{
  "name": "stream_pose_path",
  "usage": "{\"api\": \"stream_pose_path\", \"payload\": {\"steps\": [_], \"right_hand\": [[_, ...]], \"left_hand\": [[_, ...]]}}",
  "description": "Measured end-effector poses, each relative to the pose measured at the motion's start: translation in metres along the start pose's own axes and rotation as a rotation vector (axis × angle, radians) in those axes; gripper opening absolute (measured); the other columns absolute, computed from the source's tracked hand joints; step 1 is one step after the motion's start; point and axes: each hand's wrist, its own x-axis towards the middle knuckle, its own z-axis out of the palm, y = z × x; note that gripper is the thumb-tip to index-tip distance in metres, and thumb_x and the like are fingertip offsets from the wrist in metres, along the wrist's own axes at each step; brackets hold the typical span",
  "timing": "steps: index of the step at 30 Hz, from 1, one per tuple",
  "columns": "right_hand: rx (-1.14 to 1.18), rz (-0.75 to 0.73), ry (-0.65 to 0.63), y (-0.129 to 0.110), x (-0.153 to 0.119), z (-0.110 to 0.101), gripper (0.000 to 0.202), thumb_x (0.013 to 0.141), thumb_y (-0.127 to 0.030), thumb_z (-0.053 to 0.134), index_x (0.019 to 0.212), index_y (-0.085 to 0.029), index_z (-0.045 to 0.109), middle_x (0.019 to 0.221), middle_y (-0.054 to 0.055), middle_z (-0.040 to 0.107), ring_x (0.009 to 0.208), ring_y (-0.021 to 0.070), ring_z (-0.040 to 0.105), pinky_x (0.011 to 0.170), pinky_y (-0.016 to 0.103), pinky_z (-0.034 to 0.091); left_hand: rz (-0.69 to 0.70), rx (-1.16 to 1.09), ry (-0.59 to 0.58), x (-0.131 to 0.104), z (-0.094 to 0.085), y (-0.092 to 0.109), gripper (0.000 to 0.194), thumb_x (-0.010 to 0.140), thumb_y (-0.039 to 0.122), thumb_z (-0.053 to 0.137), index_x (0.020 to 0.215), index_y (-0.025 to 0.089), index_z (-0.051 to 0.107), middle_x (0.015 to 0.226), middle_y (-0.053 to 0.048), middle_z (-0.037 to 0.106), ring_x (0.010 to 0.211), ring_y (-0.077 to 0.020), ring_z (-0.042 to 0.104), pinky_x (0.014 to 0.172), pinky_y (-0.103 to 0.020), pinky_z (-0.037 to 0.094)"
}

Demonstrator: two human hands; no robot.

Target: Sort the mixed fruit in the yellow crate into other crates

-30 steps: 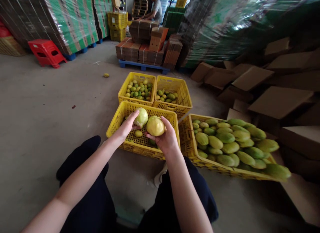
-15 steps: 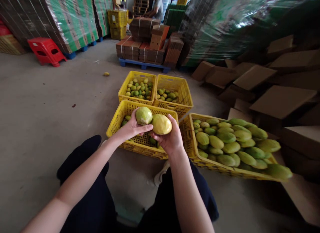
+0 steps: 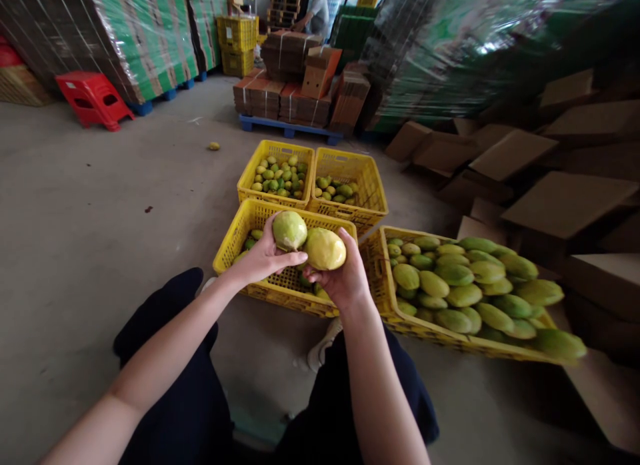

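Both my hands are raised over the front yellow crate, side by side and each closed around a fruit. A round green papaya sits in my left hand, a brownish mark at its lower end. My left thumb stretches right to the lower edge of a yellow papaya. My right hand cups that yellow one from below and the right. The two fruits are very close together, perhaps touching. More papayas lie low in the crate, partly hidden behind my hands.
To the right, a yellow crate is heaped with long green-yellow papayas. Two yellow crates with smaller fruit stand behind. Flattened cartons pile up at right. A red stool, a loose fruit and a person are farther back.
Little differs. My hands and the two papayas sit very slightly higher and farther right in view, with the same hold on both fruits.
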Motion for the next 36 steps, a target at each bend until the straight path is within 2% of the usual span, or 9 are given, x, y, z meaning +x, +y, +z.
{"api": "stream_pose_path", "payload": {"steps": [2, 5, 10, 13, 17, 22, 29, 36], "right_hand": [[-0.002, 0.001, -0.017, -0.001, -0.001, 0.0, 0.049, 0.081, -0.065, 0.061, 0.082, -0.016, 0.07, 0.059, 0.006, 0.071, 0.043, 0.0174, 0.066, 0.036, 0.024, 0.054], [-0.008, 0.004, -0.018, -0.002, -0.001, 0.001, 0.05, 0.08, -0.064, 0.061, 0.079, -0.015, 0.071, 0.06, 0.007, 0.071, 0.042, 0.017, 0.065, 0.036, 0.025, 0.055], [-0.036, -0.008, -0.033, -0.002, -0.002, 0.0, 0.051, 0.081, -0.065, 0.058, 0.086, -0.016, 0.072, 0.064, 0.007, 0.072, 0.045, 0.0164, 0.065, 0.038, 0.025, 0.055], [-0.057, -0.024, -0.047, -0.003, -0.003, 0.0, 0.053, 0.078, -0.067, 0.059, 0.086, -0.016, 0.071, 0.065, 0.007, 0.072, 0.047, 0.0166, 0.066, 0.037, 0.024, 0.054], [-0.065, -0.046, -0.007, -0.004, -0.006, 0.003, 0.055, 0.077, -0.065, 0.059, 0.098, -0.016, 0.072, 0.066, 0.008, 0.073, 0.056, 0.021, 0.07, 0.037, 0.024, 0.053], [-0.049, -0.103, 0.053, -0.007, -0.011, 0.007, 0.053, 0.077, -0.056, 0.064, 0.112, -0.018, 0.071, 0.07, 0.007, 0.074, 0.072, 0.0272, 0.075, 0.05, 0.034, 0.063], [-0.027, -0.173, 0.037, -0.007, -0.013, 0.008, 0.054, 0.076, -0.051, 0.064, 0.119, -0.018, 0.067, 0.084, 0.007, 0.077, 0.075, 0.0269, 0.075, 0.054, 0.036, 0.063], [-0.025, -0.189, 0.03, -0.007, -0.013, 0.008, 0.052, 0.075, -0.049, 0.063, 0.117, -0.018, 0.067, 0.086, 0.008, 0.077, 0.074, 0.0262, 0.075, 0.054, 0.035, 0.063]], "left_hand": [[0.02, 0.005, 0.0, -0.002, 0.001, 0.0, 0.115, 0.073, 0.034, 0.086, 0.16, 0.036, 0.011, 0.111, -0.006, 0.059, 0.078, -0.0161, 0.062, 0.057, -0.024, 0.052], [0.043, 0.005, -0.015, -0.004, 0.003, 0.001, 0.116, 0.076, 0.033, 0.083, 0.161, 0.039, 0.004, 0.118, -0.007, 0.058, 0.089, -0.0202, 0.066, 0.076, -0.037, 0.061], [0.09, 0.047, -0.022, -0.007, 0.005, 0.0, 0.117, 0.079, 0.038, 0.082, 0.162, 0.041, 0.0, 0.131, -0.01, 0.053, 0.101, -0.0253, 0.066, 0.094, -0.053, 0.059], [0.171, 0.107, 0.037, -0.009, 0.007, 0.0, 0.121, 0.077, 0.037, 0.085, 0.162, 0.04, -0.001, 0.144, -0.013, 0.044, 0.117, -0.0297, 0.06, 0.101, -0.053, 0.055], [0.203, 0.178, 0.057, -0.012, 0.007, 0.002, 0.12, 0.077, 0.032, 0.085, 0.162, 0.042, 0.001, 0.149, -0.013, 0.041, 0.108, -0.028, 0.062, 0.088, -0.046, 0.061], [0.17, 0.167, 0.039, -0.015, 0.007, 0.003, 0.119, 0.075, 0.03, 0.086, 0.162, 0.044, 0.005, 0.146, -0.012, 0.045, 0.088, -0.02, 0.063, 0.069, -0.035, 0.062], [0.179, 0.156, 0.069, -0.016, 0.007, 0.0, 0.119, 0.071, 0.024, 0.088, 0.162, 0.042, 0.013, 0.135, -0.011, 0.053, 0.096, -0.0248, 0.064, 0.07, -0.034, 0.062], [0.189, 0.162, 0.094, -0.015, 0.009, 0.0, 0.121, 0.068, 0.022, 0.087, 0.162, 0.041, 0.014, 0.135, -0.011, 0.054, 0.103, -0.0292, 0.065, 0.072, -0.037, 0.065]]}}
